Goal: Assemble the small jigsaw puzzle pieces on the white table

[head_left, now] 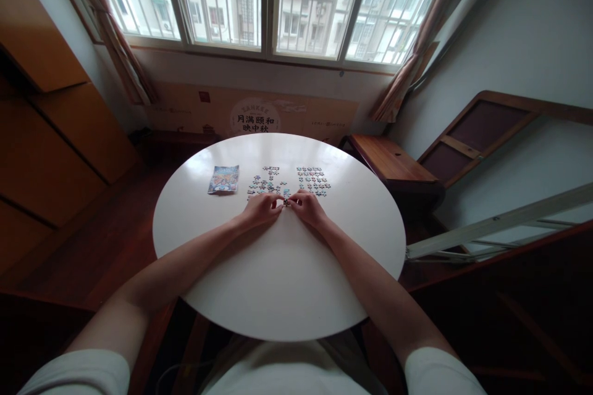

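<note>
My left hand [262, 208] and my right hand [307, 205] meet near the middle of a round white table [278, 271]. Thumb and finger of each hand pinch at small jigsaw puzzle pieces [286, 202] between them; whether these are joined is too small to make out. A loose heap of puzzle pieces [265, 186] lies just beyond my left hand, partly hidden by it. Past my right hand, more pieces [313, 179] are spread in rough rows.
A colourful picture sheet or bag [223, 179] lies on the table at the left. Beyond the table stand a printed cardboard panel [185, 112] and a barred window. A wooden bench [391, 159] is at the right, orange cabinets [69, 123] at the left.
</note>
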Demonstrator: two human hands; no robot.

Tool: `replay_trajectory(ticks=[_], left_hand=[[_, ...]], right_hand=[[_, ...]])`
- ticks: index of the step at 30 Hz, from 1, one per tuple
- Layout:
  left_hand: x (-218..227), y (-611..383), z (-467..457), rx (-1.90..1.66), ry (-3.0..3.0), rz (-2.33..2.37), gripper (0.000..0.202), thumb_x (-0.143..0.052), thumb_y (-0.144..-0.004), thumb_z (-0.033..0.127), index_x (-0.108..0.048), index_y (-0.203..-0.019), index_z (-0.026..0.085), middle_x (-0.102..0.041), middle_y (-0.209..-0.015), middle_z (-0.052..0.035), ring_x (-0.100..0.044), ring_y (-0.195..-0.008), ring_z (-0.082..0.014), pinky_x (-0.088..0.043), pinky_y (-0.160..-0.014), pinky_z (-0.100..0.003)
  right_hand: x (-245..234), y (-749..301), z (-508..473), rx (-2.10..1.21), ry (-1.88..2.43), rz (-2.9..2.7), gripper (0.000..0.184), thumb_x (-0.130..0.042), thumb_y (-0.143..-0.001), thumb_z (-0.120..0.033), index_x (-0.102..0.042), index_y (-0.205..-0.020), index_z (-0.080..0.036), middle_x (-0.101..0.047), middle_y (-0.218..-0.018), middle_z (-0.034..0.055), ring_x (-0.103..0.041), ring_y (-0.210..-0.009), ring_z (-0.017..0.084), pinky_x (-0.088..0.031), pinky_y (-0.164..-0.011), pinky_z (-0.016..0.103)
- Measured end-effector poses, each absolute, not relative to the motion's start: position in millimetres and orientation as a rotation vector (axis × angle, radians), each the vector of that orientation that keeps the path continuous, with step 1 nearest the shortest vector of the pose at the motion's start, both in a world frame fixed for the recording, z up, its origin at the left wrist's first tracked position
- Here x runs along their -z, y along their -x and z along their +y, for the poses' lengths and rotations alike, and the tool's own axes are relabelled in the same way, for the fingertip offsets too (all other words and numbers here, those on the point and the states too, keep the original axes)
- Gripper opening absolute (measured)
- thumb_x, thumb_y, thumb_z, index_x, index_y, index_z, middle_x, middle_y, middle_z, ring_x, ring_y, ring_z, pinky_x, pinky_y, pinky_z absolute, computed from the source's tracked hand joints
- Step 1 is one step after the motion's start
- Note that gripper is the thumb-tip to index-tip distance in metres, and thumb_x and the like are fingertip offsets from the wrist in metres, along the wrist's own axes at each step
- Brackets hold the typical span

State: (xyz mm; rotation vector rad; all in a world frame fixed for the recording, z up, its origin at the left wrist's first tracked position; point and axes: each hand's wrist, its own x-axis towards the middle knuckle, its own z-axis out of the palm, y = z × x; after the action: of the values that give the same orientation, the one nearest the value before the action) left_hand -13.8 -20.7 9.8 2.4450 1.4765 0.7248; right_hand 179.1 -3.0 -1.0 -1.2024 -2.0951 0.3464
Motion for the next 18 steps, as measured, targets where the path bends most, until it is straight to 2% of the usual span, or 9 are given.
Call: replay_trajectory(ticks=[8, 18], left_hand=[[-11.6, 13.1, -21.4, -0.740, -2.467, 1.451, 0.027, -0.057, -0.084, 0.032, -0.071, -0.106, 0.026, -0.070, -0.079, 0.0016, -0.064, -0.075, -0.0158, -0.043, -0.069, -0.024], [-9.1, 8.4, -16.7, -0.774, -2.471, 1.488, 0.023, -0.058, -0.086, 0.038, -0.073, -0.097, 0.025, -0.070, -0.077, 0.0004, -0.063, -0.074, -0.0168, -0.042, -0.066, -0.024]], right_hand=[[-0.2, -177.9, -4.3, -0.329, 1.223, -2.119, 0.012, -0.064, -0.082, -0.015, -0.076, -0.082, -0.019, -0.064, -0.078, 0.0030, -0.056, -0.067, 0.013, -0.043, -0.070, 0.025], [0.8, -178.6, -2.6, -0.377, 1.210, -2.074, 0.011, -0.065, -0.081, -0.015, -0.075, -0.080, -0.019, -0.063, -0.077, 0.0030, -0.057, -0.065, 0.013, -0.045, -0.069, 0.025]])
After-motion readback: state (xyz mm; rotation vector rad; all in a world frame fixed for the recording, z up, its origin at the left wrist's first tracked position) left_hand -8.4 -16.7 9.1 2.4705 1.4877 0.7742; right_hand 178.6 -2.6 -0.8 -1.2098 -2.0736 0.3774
